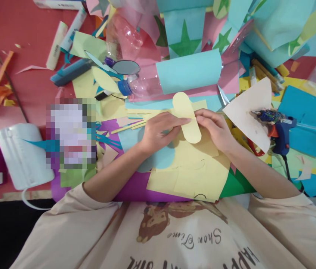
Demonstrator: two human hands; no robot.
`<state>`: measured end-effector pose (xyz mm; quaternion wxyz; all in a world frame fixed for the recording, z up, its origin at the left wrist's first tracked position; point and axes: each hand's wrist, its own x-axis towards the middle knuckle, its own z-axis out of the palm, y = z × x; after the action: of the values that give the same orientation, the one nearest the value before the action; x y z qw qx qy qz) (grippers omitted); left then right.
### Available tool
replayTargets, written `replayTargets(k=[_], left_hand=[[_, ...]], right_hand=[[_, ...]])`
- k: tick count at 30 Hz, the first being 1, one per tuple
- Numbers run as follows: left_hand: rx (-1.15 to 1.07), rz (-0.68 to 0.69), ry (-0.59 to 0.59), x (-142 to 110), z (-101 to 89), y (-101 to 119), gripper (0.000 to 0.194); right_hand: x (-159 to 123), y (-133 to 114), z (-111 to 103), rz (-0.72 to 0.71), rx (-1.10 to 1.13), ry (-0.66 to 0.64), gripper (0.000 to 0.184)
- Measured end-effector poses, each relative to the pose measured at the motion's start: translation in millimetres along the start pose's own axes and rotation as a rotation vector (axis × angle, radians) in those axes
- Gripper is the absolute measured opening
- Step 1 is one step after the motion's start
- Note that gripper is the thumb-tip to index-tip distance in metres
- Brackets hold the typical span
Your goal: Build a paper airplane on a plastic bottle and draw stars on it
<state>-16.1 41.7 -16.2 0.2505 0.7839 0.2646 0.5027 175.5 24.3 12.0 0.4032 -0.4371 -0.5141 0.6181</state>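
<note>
A pale yellow paper strip with rounded ends (187,118) is held slantwise between my hands above the paper pile. My left hand (160,129) lays its index finger across the strip's middle, with the thumb bent near its left edge. On the other side, the fingertips and thumb of my right hand (215,129) pinch the strip's right edge. Beneath lie yellow paper sheets (191,179) and light blue paper (135,140). Just beyond my hands, a clear plastic bottle (146,84) wrapped in light blue paper (190,71) lies on its side, its blue cap to the left.
To the right, a blue glue gun (281,130) rests partly on a cream paper piece (251,112). Scissors (256,147) lie partly under that piece. A white pouch (25,157) is at left. Markers (56,45) and star-decorated paper (184,37) lie toward the back.
</note>
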Motion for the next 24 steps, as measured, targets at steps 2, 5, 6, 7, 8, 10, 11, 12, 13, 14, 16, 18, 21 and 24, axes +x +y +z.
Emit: replayTargets(k=[2, 5, 6, 7, 8, 10, 11, 12, 13, 14, 16, 18, 21, 24], left_hand=[[0.026, 0.005, -0.014, 0.3, -0.1, 0.8, 0.026], [-0.003, -0.01, -0.03, -0.8, -1.2, 2.3, 0.026], [-0.043, -0.044, -0.024, -1.6, -1.7, 2.6, 0.026], [-0.098, -0.095, -0.014, -2.6, -2.2, 2.7, 0.026], [-0.159, -0.153, -0.001, -3.6, -2.6, 2.5, 0.026], [-0.253, -0.251, 0.022, -5.2, -2.5, 1.5, 0.027], [-0.271, -0.274, 0.027, -5.5, -2.1, 0.8, 0.028], [-0.267, -0.282, 0.028, -5.5, -1.5, 0.2, 0.028], [-0.247, -0.282, 0.025, -5.1, -0.8, -0.2, 0.027], [-0.228, -0.281, 0.021, -4.5, -0.1, -0.5, 0.024], [-0.211, -0.283, 0.019, -3.0, 1.0, -0.2, 0.017], [-0.212, -0.291, 0.025, -1.7, 1.5, 0.6, 0.014], [-0.212, -0.3, 0.034, -0.9, 1.4, 2.0, 0.013], [-0.212, -0.305, 0.042, -1.1, 1.3, 2.6, 0.012]], right_hand=[[-0.5, -0.4, -0.1, 0.027, 0.017, 0.01, 0.024], [-0.7, -1.2, 1.0, 0.052, 0.007, -0.004, 0.029], [-0.7, -1.3, 1.6, 0.057, 0.002, -0.002, 0.032], [-0.7, -1.4, 2.1, 0.06, 0.002, 0.005, 0.034], [-0.8, -1.2, 2.6, 0.062, 0.002, 0.012, 0.035], [-1.2, -0.6, 3.3, 0.05, -0.003, 0.024, 0.033], [-1.6, -0.2, 3.7, 0.037, -0.008, 0.027, 0.033], [-2.0, 0.3, 4.0, 0.022, -0.019, 0.028, 0.032], [-2.5, 0.7, 4.4, 0.008, -0.037, 0.03, 0.032], [-2.9, 1.0, 4.8, -0.004, -0.059, 0.032, 0.033], [-3.6, 1.3, 5.5, -0.02, -0.103, 0.033, 0.034], [-4.0, 0.9, 5.9, -0.028, -0.134, 0.035, 0.034], [-3.7, -0.6, 6.0, -0.042, -0.139, 0.033, 0.033], [-3.2, -2.3, 6.2, -0.044, -0.128, 0.031, 0.034]])
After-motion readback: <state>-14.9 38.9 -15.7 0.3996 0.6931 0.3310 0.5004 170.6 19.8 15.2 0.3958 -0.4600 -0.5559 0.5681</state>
